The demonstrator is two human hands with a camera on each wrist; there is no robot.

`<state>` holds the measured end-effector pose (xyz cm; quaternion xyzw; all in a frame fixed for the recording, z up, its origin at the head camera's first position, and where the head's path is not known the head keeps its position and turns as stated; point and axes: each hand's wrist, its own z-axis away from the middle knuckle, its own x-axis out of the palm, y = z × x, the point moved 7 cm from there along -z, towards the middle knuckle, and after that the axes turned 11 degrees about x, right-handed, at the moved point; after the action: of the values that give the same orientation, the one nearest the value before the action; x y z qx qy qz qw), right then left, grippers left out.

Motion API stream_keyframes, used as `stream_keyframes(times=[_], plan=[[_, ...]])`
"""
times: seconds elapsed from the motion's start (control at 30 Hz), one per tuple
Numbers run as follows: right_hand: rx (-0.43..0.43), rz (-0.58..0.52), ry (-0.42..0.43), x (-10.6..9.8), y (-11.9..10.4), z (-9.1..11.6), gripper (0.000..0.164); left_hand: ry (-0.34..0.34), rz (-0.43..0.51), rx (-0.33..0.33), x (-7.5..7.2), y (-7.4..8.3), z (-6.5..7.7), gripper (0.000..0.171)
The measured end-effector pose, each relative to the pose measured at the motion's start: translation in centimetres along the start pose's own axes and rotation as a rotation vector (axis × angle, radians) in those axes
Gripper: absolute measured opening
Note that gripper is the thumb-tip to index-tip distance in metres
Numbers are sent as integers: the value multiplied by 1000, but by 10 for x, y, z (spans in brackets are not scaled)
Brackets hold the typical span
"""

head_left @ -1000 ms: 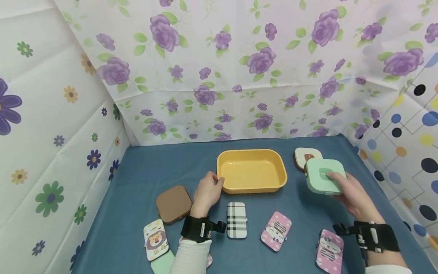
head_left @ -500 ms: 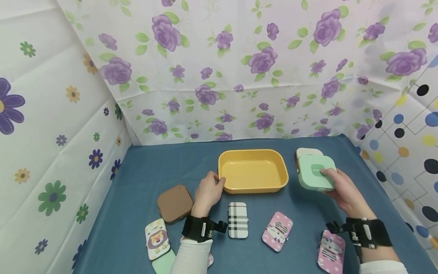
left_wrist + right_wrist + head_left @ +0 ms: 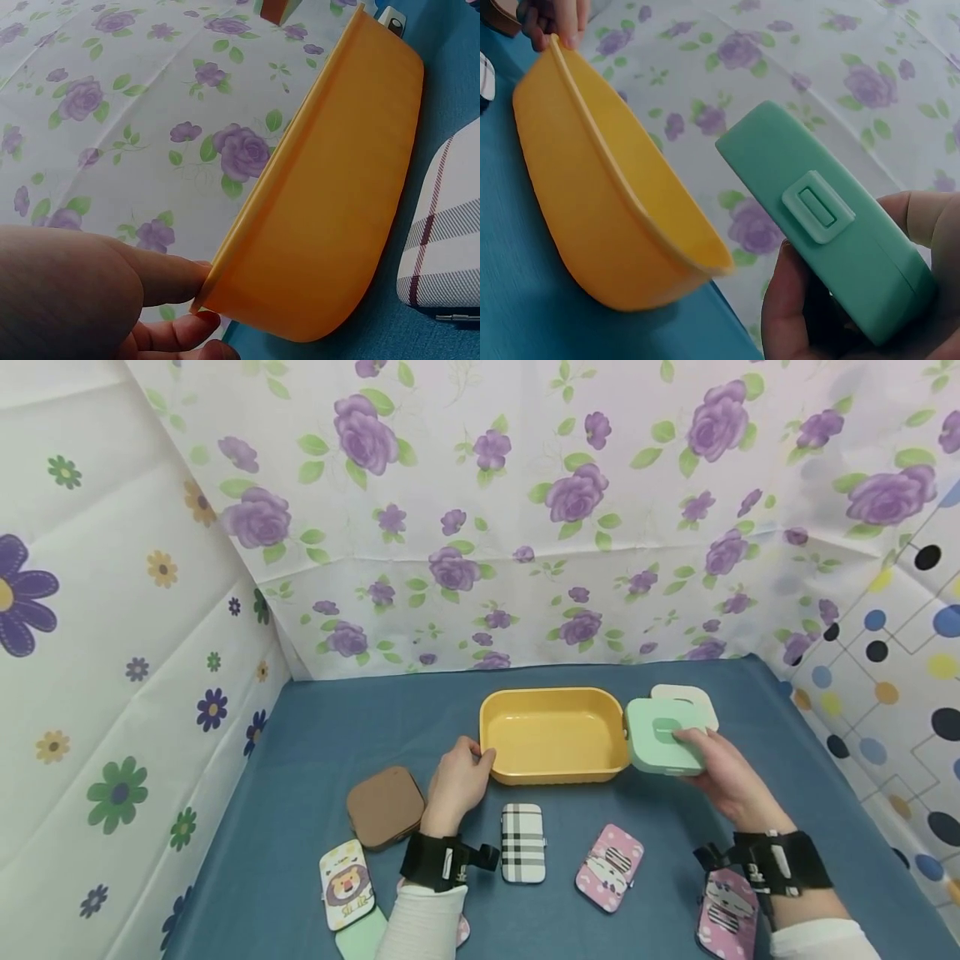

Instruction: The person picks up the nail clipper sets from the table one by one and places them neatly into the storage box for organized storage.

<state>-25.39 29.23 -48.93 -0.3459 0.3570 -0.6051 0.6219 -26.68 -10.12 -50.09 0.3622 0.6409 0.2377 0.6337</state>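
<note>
A mint-green square case (image 3: 663, 735) with a small latch is held in my right hand (image 3: 731, 777), thumb on its top and fingers beneath. It hovers beside the right end of a yellow plastic basin (image 3: 555, 777), overlapping its rim in the head view. In the right wrist view the green case (image 3: 821, 217) appears raised above the level of the basin (image 3: 600, 210). At the basin's left end my left hand (image 3: 459, 777) pinches the rim. The left wrist view shows the thumb above the rim of the basin (image 3: 322, 195) and fingertips below it.
Behind the green case lies a white case (image 3: 701, 702). Left are a brown case (image 3: 386, 807), a lion-printed case (image 3: 347, 883) and a mint case (image 3: 362, 935). In front are a plaid case (image 3: 522, 843) and pink cases (image 3: 610, 868), one (image 3: 727, 914) near the right wrist.
My right hand has carried the green case leftward, from in front of the white case to the basin's right rim. My left hand has kept its hold on the basin.
</note>
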Motion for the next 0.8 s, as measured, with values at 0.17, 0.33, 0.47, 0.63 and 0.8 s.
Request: stream_keyframes(times=[0.17, 0.33, 0.47, 0.63, 0.8], plan=[[-9, 59, -20, 18, -2, -6, 74, 2, 0, 2, 0, 0, 0, 30], [-19, 82, -53, 35, -4, -9, 78, 7, 1, 12, -1, 1, 1, 30], [-29, 84, -77, 46, -5, -11, 78, 2, 1, 8, -1, 2, 0, 29], [-20, 70, -106, 60, -5, -13, 77, -17, -7, -7, 1, -1, -1, 29], [-6, 18, -128, 80, -6, -16, 77, -16, -6, 4, 1, -2, 1, 28]])
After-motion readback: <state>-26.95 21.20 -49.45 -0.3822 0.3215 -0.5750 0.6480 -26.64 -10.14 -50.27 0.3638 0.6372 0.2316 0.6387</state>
